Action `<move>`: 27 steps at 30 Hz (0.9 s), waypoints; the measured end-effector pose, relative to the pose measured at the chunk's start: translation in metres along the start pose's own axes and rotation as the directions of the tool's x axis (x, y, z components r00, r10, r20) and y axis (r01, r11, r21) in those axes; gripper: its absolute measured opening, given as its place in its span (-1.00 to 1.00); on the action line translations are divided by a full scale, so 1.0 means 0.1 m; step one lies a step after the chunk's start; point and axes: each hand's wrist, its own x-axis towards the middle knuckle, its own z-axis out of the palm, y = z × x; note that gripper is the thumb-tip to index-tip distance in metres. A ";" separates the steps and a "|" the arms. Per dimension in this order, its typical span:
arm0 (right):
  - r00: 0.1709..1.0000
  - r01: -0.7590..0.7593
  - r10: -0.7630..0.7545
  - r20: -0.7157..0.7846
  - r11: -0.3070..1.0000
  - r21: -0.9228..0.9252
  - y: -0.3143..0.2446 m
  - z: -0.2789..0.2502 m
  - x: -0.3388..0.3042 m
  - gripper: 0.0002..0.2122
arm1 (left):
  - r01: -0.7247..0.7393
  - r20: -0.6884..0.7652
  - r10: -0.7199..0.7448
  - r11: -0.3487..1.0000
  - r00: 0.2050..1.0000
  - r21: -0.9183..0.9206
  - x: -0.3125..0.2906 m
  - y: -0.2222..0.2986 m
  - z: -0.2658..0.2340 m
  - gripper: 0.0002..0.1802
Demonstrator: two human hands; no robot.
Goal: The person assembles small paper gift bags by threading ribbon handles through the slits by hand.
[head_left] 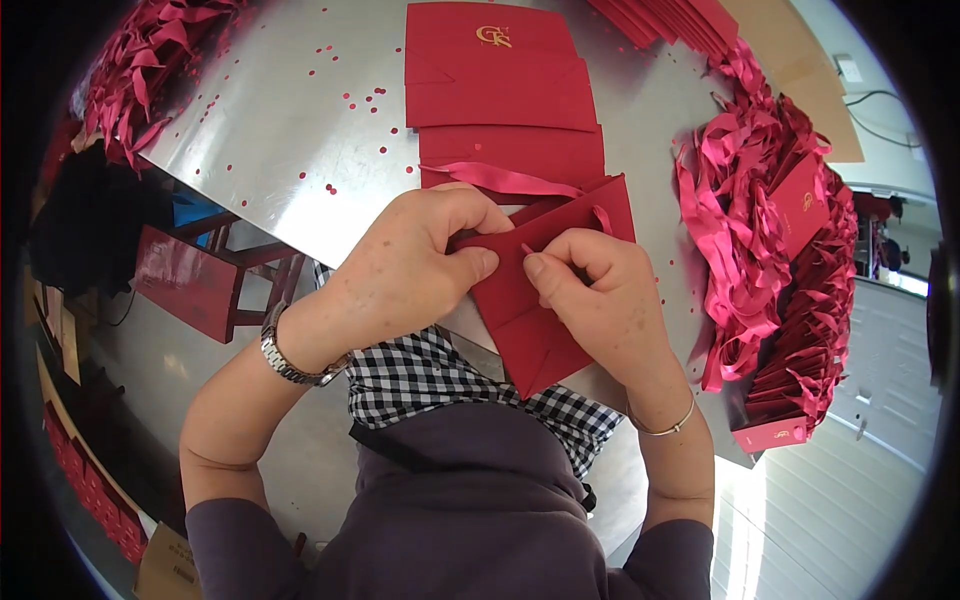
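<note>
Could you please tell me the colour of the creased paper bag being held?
The creased paper bag is deep red, seen best in the head view.

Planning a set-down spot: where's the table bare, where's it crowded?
Widest: metal table left of the flat bags, short of the upper-left ribbon pile; just red dots. Narrower: between those bags and the right ribbon heap. Crowded: right edge, and front, where left hand and right hand hold a red bag.
</note>
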 end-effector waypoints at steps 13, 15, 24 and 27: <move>1.000 -0.013 0.011 -0.026 0.998 -0.066 -0.07 0.02 0.06 -0.80 | -0.190 -0.034 0.194 0.977 0.980 0.097 -0.02 -0.09 0.02 -0.76; 0.998 -0.045 0.047 0.030 0.996 -0.075 -0.11 -0.01 0.11 -0.82 | -0.231 -0.048 0.238 0.966 0.970 0.119 -0.02 -0.11 0.03 -0.73; 0.927 0.366 -0.129 0.353 0.532 -0.764 -0.47 -0.06 0.19 -0.84 | -0.256 -0.028 0.262 0.957 0.965 0.133 0.00 -0.09 0.02 -0.71; 0.942 0.274 -0.073 0.329 0.735 -0.621 -0.41 -0.08 0.29 -0.84 | -0.293 -0.039 0.304 0.941 0.952 0.172 -0.01 -0.10 0.03 -0.71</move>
